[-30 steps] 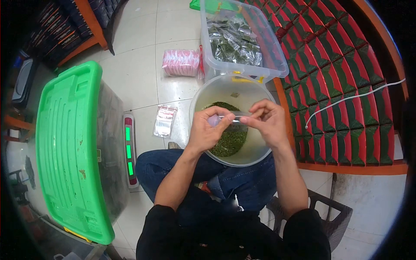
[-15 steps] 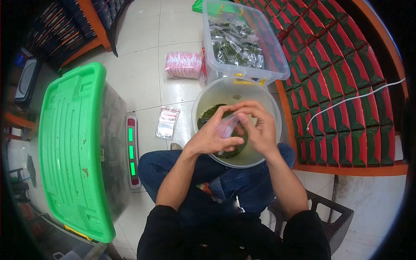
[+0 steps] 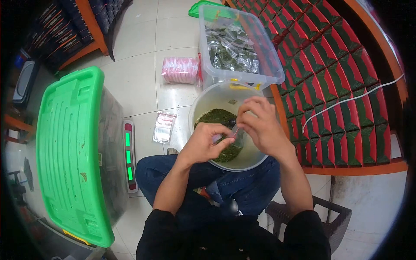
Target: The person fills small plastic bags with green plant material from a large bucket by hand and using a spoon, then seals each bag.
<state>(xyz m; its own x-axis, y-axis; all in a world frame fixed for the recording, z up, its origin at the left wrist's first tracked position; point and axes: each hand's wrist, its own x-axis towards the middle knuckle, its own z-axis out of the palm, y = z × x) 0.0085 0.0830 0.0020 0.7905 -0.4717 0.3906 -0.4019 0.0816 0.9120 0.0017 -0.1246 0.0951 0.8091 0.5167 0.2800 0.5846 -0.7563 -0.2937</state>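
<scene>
A small clear plastic zip bag (image 3: 234,131) is between my hands, seen nearly edge-on. My left hand (image 3: 207,142) pinches its near side between thumb and fingers. From the right, my right hand (image 3: 263,126) is closed on the bag's upper edge, fingers curled. Both hands are over a round whitish bucket (image 3: 196,100) between my legs. Dried green chopped leaves (image 3: 216,116) cover the bucket's bottom, partly hidden by my hands. A dark rounded object (image 3: 232,123) shows beside the bag, above the leaves.
A clear bin (image 3: 271,79) of filled leaf packets stands beyond the bucket. Left of these lie a pink-white pack (image 3: 179,70) and a stack of zip bags (image 3: 164,127). Further left are a scale (image 3: 128,151) and a green-lidded box (image 3: 69,156). Red-green boxes (image 3: 333,99) fill the right.
The bag has turned from facing me broadly to nearly edge-on. My right hand's fingers have curled in and my left hand has shifted slightly left. The camera view has moved a little.
</scene>
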